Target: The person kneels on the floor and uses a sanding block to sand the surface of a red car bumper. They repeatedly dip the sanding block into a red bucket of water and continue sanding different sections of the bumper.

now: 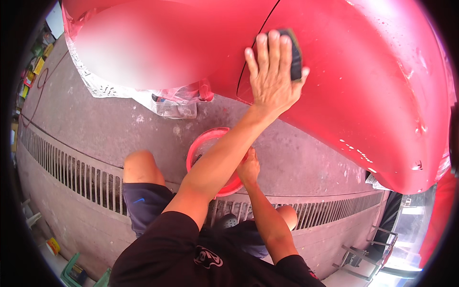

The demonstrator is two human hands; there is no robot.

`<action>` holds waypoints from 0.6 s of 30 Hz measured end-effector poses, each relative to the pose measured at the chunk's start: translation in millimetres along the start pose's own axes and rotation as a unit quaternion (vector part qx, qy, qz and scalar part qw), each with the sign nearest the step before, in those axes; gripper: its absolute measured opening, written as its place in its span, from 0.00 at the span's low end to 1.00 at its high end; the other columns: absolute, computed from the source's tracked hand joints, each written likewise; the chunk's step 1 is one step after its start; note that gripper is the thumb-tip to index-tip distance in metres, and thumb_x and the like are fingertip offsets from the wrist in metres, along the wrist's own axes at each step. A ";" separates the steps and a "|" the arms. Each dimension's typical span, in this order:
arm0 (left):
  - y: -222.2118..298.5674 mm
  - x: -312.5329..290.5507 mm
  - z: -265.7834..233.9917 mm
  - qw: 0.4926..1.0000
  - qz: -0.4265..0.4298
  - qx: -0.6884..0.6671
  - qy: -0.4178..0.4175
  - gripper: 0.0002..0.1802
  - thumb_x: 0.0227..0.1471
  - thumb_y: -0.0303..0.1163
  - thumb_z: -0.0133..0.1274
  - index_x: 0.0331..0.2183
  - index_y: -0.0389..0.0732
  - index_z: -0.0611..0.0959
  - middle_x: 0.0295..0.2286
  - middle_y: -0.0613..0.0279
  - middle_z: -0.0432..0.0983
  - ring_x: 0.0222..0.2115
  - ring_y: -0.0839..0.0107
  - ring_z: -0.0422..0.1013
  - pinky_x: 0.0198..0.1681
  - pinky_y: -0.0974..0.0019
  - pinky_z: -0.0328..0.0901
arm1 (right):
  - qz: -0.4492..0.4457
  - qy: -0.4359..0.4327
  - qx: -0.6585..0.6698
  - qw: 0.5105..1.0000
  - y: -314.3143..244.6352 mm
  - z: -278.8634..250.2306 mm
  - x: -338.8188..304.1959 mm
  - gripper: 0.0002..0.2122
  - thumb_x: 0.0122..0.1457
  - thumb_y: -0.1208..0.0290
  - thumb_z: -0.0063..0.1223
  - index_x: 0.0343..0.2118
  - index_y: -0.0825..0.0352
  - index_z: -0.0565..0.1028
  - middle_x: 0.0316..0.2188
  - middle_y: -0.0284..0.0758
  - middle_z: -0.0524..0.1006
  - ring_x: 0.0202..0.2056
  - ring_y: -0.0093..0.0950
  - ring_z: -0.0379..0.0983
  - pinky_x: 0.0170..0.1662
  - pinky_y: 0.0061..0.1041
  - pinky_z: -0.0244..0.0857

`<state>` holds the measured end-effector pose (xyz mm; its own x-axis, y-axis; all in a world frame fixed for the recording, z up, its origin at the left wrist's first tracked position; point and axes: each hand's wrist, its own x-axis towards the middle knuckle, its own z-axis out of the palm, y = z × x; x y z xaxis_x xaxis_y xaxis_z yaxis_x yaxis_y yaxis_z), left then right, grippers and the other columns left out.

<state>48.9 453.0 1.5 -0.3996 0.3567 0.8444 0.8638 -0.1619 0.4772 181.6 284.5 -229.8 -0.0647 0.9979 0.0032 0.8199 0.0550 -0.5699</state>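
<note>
My left hand [275,79] lies palm down on the red car body panel [354,91], fingers spread. Beneath it is a dark sanding pad [296,60] with a yellowish edge, pressed to the panel beside a dark seam. The pad's far side is hidden by my fingers. Lower down, my right hand [249,168] is closed at the right-hand rim of a red bucket [192,148] on the ground. My left forearm crosses over the bucket and covers much of its inside.
Printed paper and plastic masking [177,109] hangs along the panel's lower left edge. A drain grate [79,167] crosses the concrete floor [119,117] under my knees. A metal-framed stand [356,260] is at lower right, a green plastic item [71,270] at lower left. Colourful containers line the far left.
</note>
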 end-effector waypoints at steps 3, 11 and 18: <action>1.0 7.7 -5.6 1.000 0.001 -0.008 -0.017 0.47 0.70 0.56 0.41 0.73 0.32 0.53 0.74 0.38 0.43 0.75 0.40 0.35 0.74 0.36 0.24 | -0.011 0.003 -0.011 1.000 -6.8 -5.2 -2.9 0.22 0.63 0.65 0.59 0.59 0.65 0.71 0.49 0.51 0.80 0.47 0.55 0.79 0.49 0.53 0.73; 5.5 8.4 -12.0 0.998 0.035 -0.035 -0.035 0.44 0.70 0.53 0.41 0.73 0.33 0.55 0.74 0.40 0.45 0.75 0.43 0.38 0.75 0.36 0.26 | -0.005 0.005 0.011 1.000 -7.5 -2.5 -1.3 0.24 0.62 0.63 0.63 0.59 0.64 0.71 0.49 0.51 0.80 0.49 0.56 0.79 0.51 0.53 0.72; 6.8 6.8 -13.1 0.996 0.038 -0.077 -0.035 0.43 0.69 0.51 0.42 0.73 0.33 0.55 0.74 0.40 0.45 0.75 0.43 0.39 0.75 0.36 0.25 | 0.000 0.004 0.003 1.000 -6.1 -3.4 -2.2 0.23 0.63 0.64 0.61 0.59 0.64 0.71 0.49 0.52 0.80 0.48 0.55 0.79 0.50 0.52 0.73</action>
<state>48.0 442.3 13.7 -0.3075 0.4006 0.8631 0.8316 -0.3277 0.4483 178.7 282.1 -223.6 -0.0601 0.9981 0.0101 0.8162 0.0549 -0.5752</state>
